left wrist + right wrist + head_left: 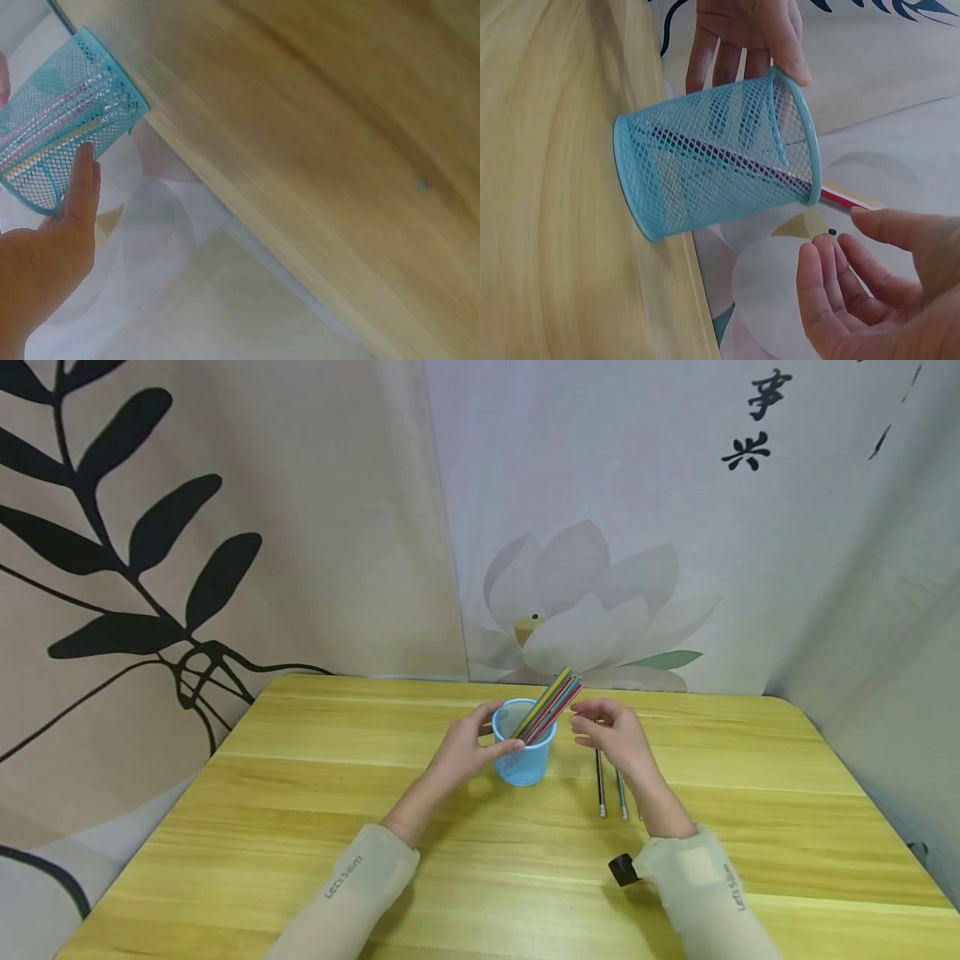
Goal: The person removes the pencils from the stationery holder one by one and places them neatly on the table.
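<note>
A light blue mesh pencil cup (525, 770) stands upright on the table. My left hand (467, 747) holds it from the left, thumb at the rim and fingers round the far side. Several coloured pencils (546, 706), yellow, red and teal among them, lean to the right inside it. On the cup's right, my right hand (618, 739) has loosely bent fingers and holds nothing. Its thumb (889, 225) is close to the pencils' upper ends in the right wrist view; contact is unclear. Under that hand lie a black pencil (601, 785) and a teal pencil (622, 795), partly covered.
A sliver of another pencil end shows beside the right wrist. The wooden table (480, 877) ends at the back against a printed curtain (360, 527). A small black object (623, 869) sits at the right sleeve's cuff.
</note>
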The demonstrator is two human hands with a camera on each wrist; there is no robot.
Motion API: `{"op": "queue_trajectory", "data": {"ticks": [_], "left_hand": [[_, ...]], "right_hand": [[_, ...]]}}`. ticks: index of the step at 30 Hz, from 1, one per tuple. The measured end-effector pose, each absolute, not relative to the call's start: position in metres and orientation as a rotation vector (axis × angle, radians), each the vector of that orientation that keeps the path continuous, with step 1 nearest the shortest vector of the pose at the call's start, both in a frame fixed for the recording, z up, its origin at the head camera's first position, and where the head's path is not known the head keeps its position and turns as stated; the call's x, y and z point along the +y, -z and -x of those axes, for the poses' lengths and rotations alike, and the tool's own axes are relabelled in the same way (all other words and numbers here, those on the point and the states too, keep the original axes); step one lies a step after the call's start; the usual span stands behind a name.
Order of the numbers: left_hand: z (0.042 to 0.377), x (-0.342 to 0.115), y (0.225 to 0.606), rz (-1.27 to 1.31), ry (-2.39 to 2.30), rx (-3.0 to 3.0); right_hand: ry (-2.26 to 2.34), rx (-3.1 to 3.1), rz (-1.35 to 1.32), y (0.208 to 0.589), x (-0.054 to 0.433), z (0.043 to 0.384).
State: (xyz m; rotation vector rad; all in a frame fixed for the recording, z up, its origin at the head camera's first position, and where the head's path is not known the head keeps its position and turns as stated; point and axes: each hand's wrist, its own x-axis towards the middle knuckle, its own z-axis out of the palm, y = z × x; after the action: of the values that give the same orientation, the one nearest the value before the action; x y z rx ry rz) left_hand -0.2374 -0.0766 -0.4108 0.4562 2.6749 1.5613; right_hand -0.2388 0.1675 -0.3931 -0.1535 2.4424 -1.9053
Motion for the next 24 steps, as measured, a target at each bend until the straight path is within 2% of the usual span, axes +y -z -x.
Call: {"op": "queue_trajectory", "data": {"ticks": [24], "left_hand": [[0.238, -0.078, 0.410, -0.458, -1.550, 2.671]], "right_hand": [[1.920, 2.452, 0.096, 0.394, 0.145, 0.243]]}}
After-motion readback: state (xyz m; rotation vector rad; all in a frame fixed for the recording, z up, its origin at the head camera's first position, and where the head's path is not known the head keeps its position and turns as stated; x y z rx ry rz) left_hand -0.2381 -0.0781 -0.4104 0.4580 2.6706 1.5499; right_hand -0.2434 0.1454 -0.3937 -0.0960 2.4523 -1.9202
